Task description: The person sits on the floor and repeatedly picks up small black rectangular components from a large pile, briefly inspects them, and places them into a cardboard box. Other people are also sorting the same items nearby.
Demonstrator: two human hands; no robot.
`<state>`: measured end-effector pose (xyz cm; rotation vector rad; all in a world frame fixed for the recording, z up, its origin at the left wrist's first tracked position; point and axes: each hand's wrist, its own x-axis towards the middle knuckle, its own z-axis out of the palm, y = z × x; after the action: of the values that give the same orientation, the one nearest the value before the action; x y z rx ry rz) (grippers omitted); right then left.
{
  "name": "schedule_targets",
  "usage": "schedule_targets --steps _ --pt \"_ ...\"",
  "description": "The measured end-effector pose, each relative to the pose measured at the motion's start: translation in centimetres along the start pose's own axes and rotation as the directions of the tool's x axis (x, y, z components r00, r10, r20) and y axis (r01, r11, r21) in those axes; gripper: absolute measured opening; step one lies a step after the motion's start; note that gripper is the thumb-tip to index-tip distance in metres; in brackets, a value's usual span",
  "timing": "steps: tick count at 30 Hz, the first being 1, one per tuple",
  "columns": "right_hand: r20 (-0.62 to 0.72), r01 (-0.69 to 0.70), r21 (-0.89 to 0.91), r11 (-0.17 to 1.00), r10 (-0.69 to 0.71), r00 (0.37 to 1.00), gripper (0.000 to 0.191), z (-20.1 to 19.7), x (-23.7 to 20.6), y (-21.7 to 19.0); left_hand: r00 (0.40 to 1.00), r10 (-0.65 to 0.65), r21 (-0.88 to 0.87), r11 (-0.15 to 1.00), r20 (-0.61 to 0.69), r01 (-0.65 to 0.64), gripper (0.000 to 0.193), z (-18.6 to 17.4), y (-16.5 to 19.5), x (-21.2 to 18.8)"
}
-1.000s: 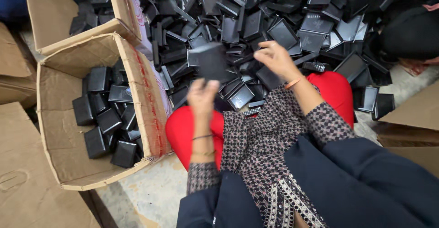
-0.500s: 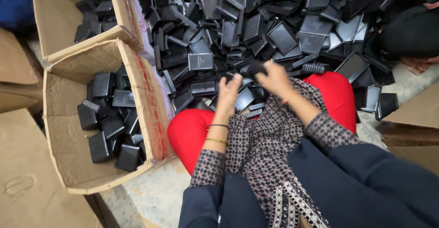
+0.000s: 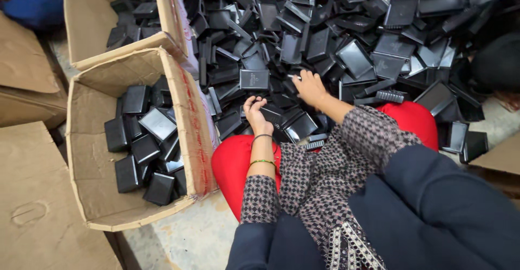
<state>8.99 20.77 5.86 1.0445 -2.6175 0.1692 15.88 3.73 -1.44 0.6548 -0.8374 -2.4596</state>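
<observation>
The left hand (image 3: 255, 114) curls palm-up at the near edge of a large heap of black plastic boxes (image 3: 346, 37) spread over the floor. Its fingers (image 3: 253, 103) are bent in around the edge of a flat black box piece (image 3: 277, 113) that lies just to the right of the palm, touching it; whether the fingers truly clamp the piece or only rest on it is hard to tell from this angle. Two thin bangles (image 3: 262, 161) sit on that wrist.

The right hand (image 3: 310, 86) lies palm-down on the heap a little farther out, fingers spread and pressed onto the black pieces beneath it, holding nothing that can be seen. A closed square black box (image 3: 254, 79) sits just beyond the left hand, between the two hands and slightly to the left.

To the left stands an open cardboard carton (image 3: 86, 156) with closed black boxes packed along its right side. A second carton (image 3: 92, 31) stands behind it. The person's red trousers (image 3: 233, 167) show beneath the patterned sleeves.
</observation>
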Motion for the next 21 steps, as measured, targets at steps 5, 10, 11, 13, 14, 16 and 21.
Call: schedule_targets --steps 5,10,11,13,14,16,21 --pt "0.070 -0.019 0.111 0.994 0.011 0.998 0.042 0.0 -2.9 0.7 0.980 -0.189 0.038 0.981 -0.068 0.192 0.017 -0.1 -0.1 0.1" --pt "-0.286 -0.197 0.497 0.845 0.373 0.882 0.027 -3.0 -6.3 3.9 0.873 -0.467 0.192 0.878 0.142 0.439 0.030 0.8 -0.5 -1.5" --pt "-0.221 -0.268 0.611 0.744 0.486 0.845 0.024 -3.8 -7.3 3.8 0.804 -0.563 0.231 0.822 0.192 0.521 0.042 1.1 -0.5 -2.2" --pt "-0.261 -0.172 0.644 0.746 0.425 0.867 0.021 -5.3 -9.2 2.7 0.622 -0.740 0.299 0.673 0.256 0.677 0.067 1.8 -0.5 -4.0" --pt "-0.279 -0.120 0.661 0.740 0.391 0.877 0.020 -6.0 -10.3 1.8 0.511 -0.817 0.325 0.576 0.267 0.750 0.079 2.1 -0.6 -5.0" --pt "-0.231 0.028 0.732 0.680 0.210 0.950 0.027 -7.3 -12.1 0.0 0.463 -0.833 0.282 0.542 0.303 0.792 0.082 2.3 -0.2 -6.7" --pt "-0.200 0.195 0.778 0.598 -0.058 0.978 0.058 -9.4 -13.5 -2.3 0.727 -0.604 0.186 0.796 0.328 0.577 0.048 1.6 0.6 -8.8"
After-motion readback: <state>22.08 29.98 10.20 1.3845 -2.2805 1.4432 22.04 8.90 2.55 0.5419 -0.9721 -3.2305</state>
